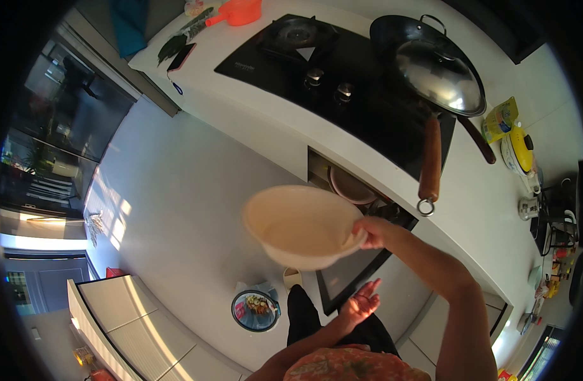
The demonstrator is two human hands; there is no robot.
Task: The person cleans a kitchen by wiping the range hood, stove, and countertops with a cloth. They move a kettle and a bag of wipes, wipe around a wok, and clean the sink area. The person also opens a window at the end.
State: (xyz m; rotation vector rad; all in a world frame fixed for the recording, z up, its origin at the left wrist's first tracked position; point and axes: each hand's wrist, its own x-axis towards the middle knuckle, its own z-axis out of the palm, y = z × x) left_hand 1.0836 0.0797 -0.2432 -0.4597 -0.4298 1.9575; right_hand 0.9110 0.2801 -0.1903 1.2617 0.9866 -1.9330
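My right hand (pixel 373 232) grips the rim of a cream-coloured basin (pixel 296 224) on its right side. The basin is tilted so that I see its inside, and nothing shows in it. It hangs in front of the counter and covers part of an open drawer (pixel 351 276) with a dark front panel. Inside the drawer, a round pan (pixel 352 185) is partly visible. My left hand (pixel 363 305) is low beside the drawer front, palm up, fingers apart, with nothing in it.
A black gas hob (pixel 367 114) carries a lidded wok (pixel 386 35). A wooden handle (pixel 430 162) juts over the counter's front edge. A lined bin (pixel 256 312) holding waste stands on the floor near my foot. A phone (pixel 182 57) and an orange-red dipper (pixel 241 12) lie at the counter's left end.
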